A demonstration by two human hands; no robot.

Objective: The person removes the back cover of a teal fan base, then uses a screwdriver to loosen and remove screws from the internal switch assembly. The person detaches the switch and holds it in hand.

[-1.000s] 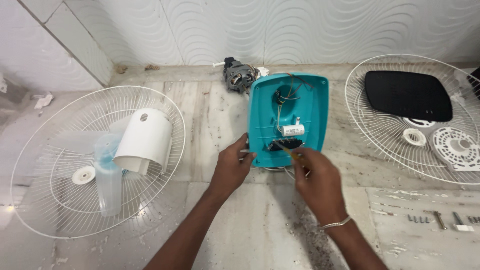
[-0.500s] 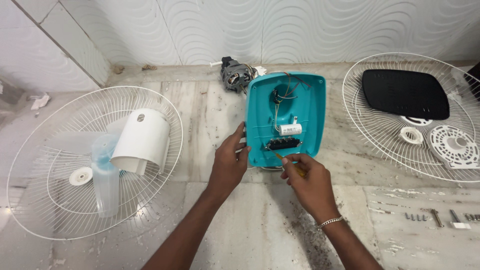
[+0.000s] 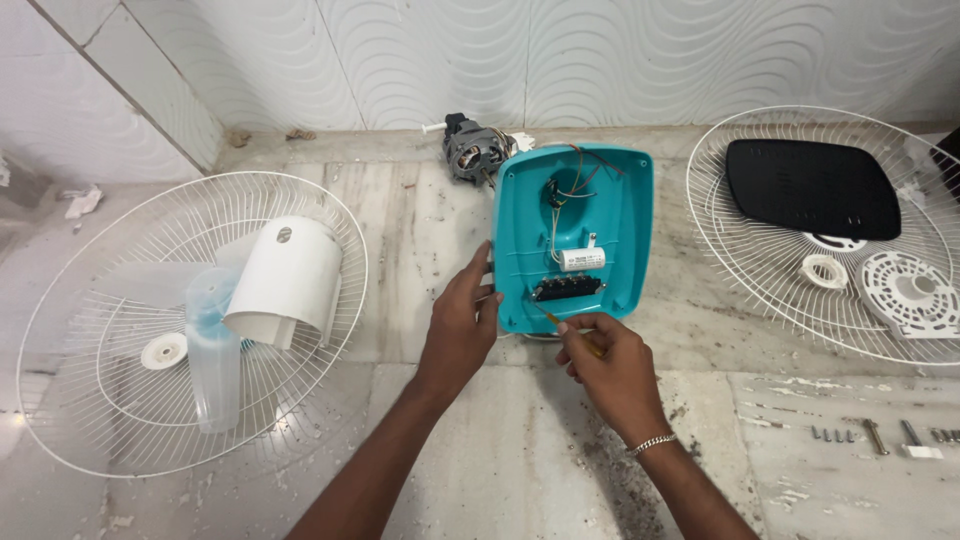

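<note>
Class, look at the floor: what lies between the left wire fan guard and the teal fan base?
In the head view, only bare marble floor separates the left wire guard from the teal base; the left hand reaches across its near end.

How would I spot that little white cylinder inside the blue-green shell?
Find the teal shell lying open on the marble floor between two white wire fan guards. Inside it, just above a black terminal strip, lies the white cylinder, the only white part there, with thin wires running up.
</note>
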